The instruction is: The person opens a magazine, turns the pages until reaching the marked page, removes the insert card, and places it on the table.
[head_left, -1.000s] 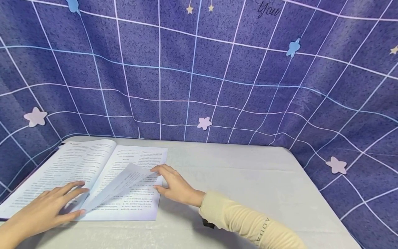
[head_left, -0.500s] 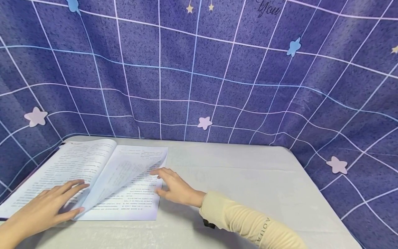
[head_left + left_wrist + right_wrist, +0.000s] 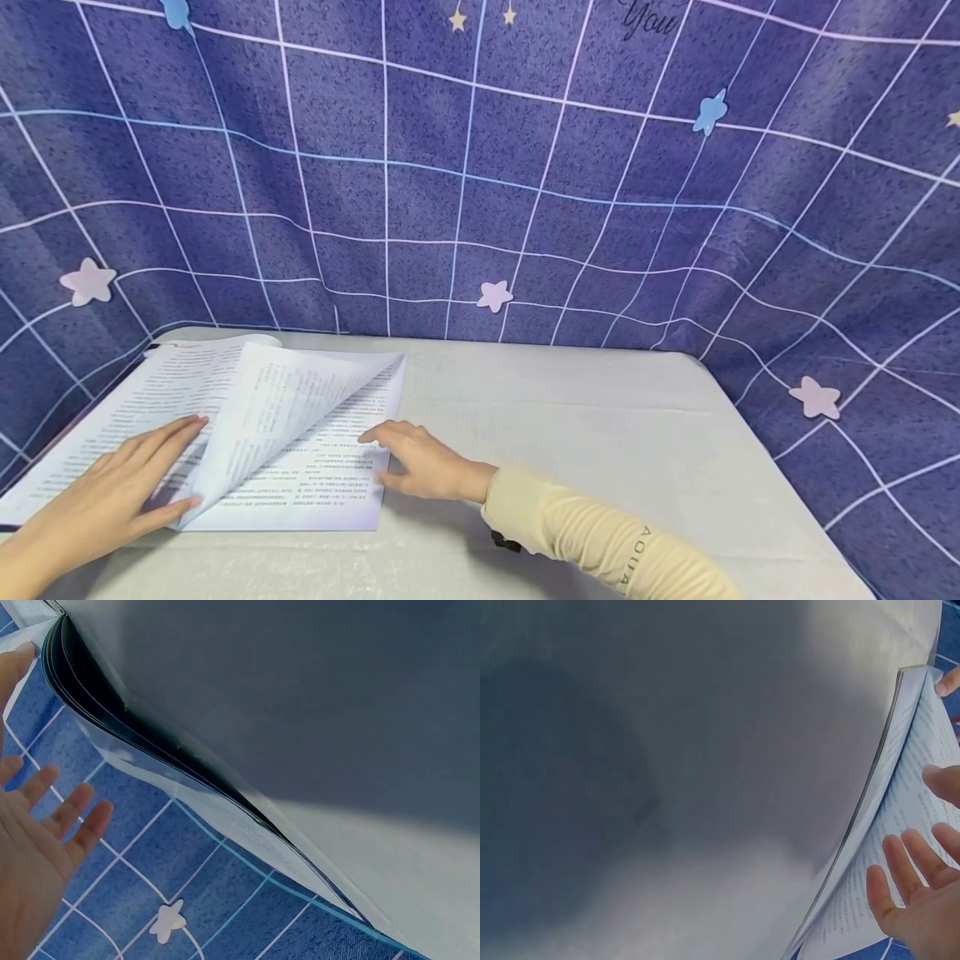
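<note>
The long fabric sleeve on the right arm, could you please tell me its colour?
The long fabric sleeve is pale yellow, best seen in the head view.

Our left hand [image 3: 112,498]: lower left, fingers extended, thumb apart. Our right hand [image 3: 423,462]: lower centre, fingers loosely bent, sleeved forearm [image 3: 600,535] slanting lower right.

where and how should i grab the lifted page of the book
Probably at the middle of the lifted page's diagonal bend, coming from the right: the right hand could slip under it, thumb on top. The page curls above the page beneath, and that bend faces the right hand. The left hand lies by its near end, so the right side looks freer.
</note>
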The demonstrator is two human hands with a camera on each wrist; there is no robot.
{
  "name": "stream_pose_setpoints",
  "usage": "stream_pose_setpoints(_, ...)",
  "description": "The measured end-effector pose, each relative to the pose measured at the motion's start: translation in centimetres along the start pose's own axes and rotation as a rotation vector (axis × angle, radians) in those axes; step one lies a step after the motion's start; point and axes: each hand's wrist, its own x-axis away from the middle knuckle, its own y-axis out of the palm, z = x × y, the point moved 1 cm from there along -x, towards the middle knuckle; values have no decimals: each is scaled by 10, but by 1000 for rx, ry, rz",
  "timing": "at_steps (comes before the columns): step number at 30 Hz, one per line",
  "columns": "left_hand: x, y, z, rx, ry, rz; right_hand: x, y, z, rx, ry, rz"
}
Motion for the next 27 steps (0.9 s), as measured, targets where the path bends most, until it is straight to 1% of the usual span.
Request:
stream_pose_setpoints(5, -1, 0, 0, 6, -18, -7, 1, 3, 1, 26, -13, -34)
stream_pose_setpoints(7, -1, 0, 1, 13, -35, -20, 1, 4, 1, 36, -18, -44)
stream_pose_setpoints(17, -2, 0, 2, 38, -48, -36, 3, 7, 0, 84, -33, -80)
stream_pose_setpoints(21, -2, 2, 2, 37, -28, -26, 4, 7, 0, 99, -38, -90)
stream_pose_setpoints(25, -2, 3, 3, 30, 6, -4, 4, 9, 0, 106, -37, -102)
stream_pose_setpoints(27, -1, 4, 3, 24, 20, -3, 4, 10, 0, 109, -37, -107)
